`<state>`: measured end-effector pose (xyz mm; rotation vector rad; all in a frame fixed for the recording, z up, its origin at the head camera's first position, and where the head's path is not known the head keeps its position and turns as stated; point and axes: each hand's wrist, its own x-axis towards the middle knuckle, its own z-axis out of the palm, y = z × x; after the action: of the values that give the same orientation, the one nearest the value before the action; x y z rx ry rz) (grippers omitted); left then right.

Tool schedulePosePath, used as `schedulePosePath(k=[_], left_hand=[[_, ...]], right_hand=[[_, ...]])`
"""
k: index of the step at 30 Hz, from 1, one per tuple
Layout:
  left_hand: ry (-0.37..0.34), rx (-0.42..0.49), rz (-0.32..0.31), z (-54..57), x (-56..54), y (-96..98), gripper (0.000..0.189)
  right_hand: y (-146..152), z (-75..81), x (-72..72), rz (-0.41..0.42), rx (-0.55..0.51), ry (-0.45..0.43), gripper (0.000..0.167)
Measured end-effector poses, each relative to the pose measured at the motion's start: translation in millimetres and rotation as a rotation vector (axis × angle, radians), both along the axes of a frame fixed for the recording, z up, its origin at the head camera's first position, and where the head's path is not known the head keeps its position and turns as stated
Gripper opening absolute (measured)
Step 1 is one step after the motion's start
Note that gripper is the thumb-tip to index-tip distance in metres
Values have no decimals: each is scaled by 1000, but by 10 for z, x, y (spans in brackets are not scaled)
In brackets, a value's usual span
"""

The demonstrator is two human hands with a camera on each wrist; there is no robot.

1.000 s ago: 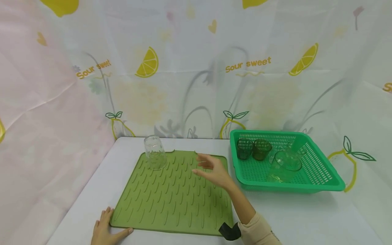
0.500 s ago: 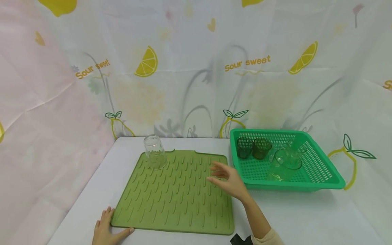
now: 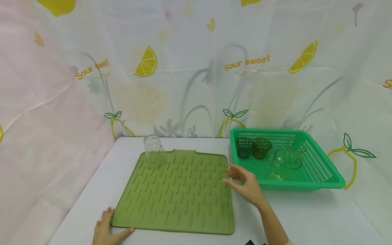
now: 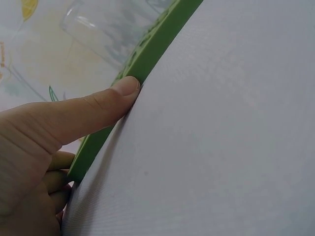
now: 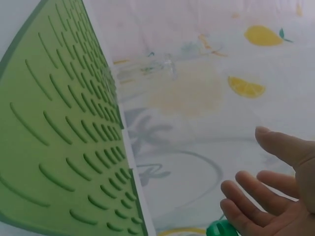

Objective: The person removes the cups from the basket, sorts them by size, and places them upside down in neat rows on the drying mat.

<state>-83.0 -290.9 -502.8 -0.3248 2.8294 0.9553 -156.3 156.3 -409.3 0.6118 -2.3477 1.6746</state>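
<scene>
Left hand lies spread, touching the green mat; right hand holds nothing, fingers loosely parted, near the green basket.

Both hands are bare. The left hand has a sturdy thumb with a blunt end, a short, smooth nail rounded at the tip, and fine creases across the joint; more lines score the skin near its base. The right hand has slender fingers with rounded tips, a little soft in the wrist view. Its forearm is slim and uncovered up to a cream sleeve, of which only a sliver shows at the lower edge. Near the wrist sits a small black piece, angular in outline, mostly cut off by the frame.
</scene>
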Motion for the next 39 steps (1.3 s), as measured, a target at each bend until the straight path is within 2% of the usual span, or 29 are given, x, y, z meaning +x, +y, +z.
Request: schedulePosePath(k=[5, 9, 18, 25, 32, 36, 39], left_hand=[[-22, -11, -5, -1, -7, -7, 112], [-43, -10, -5, 12, -16, -6, 113], [-6, -25, -11, 21, 2, 6, 110], [-58, -4, 0, 15, -17, -2, 113], [-54, -6, 1, -3, -16, -5, 113], [-48, -11, 4, -1, -15, -5, 113], [-48, -11, 6, 3, -16, 1, 114]], right_hand=[[121, 3, 69, -49, -16, 105, 48], [220, 20, 116, -103, -11, 148, 48], [477, 91, 227, -254, 3, 164, 49], [682, 113, 304, -332, 9, 160, 46], [855, 141, 367, -413, -19, 211, 49], [983, 85, 358, -469, -49, 227, 48], [1185, -122, 281, -507, -66, 252, 48]])
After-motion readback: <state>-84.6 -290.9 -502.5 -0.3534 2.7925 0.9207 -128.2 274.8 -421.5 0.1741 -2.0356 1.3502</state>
